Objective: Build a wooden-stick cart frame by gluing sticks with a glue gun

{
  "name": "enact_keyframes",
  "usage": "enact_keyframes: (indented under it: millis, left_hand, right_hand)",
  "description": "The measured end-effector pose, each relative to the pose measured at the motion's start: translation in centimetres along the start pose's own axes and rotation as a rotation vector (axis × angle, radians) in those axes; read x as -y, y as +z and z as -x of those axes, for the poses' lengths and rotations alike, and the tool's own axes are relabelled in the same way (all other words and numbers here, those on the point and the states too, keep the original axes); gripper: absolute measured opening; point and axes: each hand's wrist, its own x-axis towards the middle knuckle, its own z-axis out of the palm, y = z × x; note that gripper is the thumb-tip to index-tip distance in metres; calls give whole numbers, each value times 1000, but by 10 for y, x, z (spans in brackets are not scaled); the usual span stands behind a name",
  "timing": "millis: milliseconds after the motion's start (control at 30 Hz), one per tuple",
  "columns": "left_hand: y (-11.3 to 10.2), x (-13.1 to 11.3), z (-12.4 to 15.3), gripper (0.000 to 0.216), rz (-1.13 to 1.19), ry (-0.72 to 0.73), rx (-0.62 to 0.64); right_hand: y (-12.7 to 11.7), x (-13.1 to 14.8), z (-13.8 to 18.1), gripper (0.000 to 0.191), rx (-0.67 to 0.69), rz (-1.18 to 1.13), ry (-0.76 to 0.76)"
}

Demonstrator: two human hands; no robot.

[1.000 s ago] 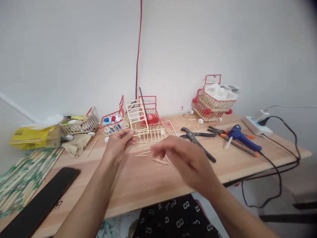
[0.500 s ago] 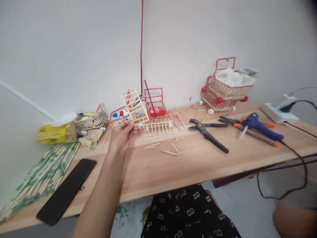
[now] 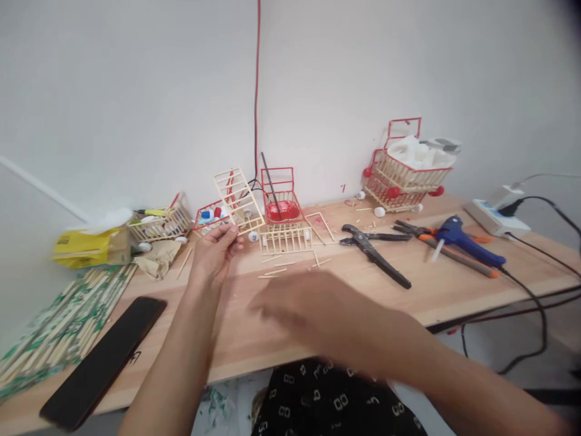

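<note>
A ladder-like frame of thin wooden sticks (image 3: 238, 197) is pinched between the thumb and fingers of my left hand (image 3: 216, 251), held upright and tilted above the table. My right hand (image 3: 304, 309) reaches across the near part of the table, smeared by motion, so its fingers are unclear. Just beyond it lie loose cut sticks (image 3: 275, 272). Behind these stands a small stick-built cart (image 3: 285, 239) with a red handle. A red tray (image 3: 282, 211) with a dark rod in it rests on that cart.
Pliers with black handles (image 3: 376, 254), orange-handled pliers (image 3: 447, 248) and a blue glue gun (image 3: 467, 241) lie at right. A finished cart (image 3: 403, 169) and a power strip (image 3: 497, 218) stand behind. At left are a phone (image 3: 104, 360), wrapped chopsticks (image 3: 68, 321) and a yellow packet (image 3: 91, 247).
My right hand has come in from the lower right over the table. The left hand keeps hold of the stick frame. The whole view has shifted slightly.
</note>
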Motion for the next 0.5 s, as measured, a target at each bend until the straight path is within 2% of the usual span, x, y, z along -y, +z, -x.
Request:
enact_keyframes:
  millis: [33, 133, 300, 500]
  left_hand:
    - [0, -1, 1, 25, -4, 8, 8]
    - [1, -2, 3, 27, -20, 12, 40]
    - [-1, -1, 4, 30, -47, -36, 71]
    - [-1, 2, 5, 33, -84, -65, 134]
  right_hand:
    - [0, -9, -12, 18, 97, 147, 43]
    - [10, -36, -42, 20, 160, 297, 104]
    - [38, -55, -61, 23, 366, 710, 180]
    - [51, -54, -74, 24, 393, 781, 143]
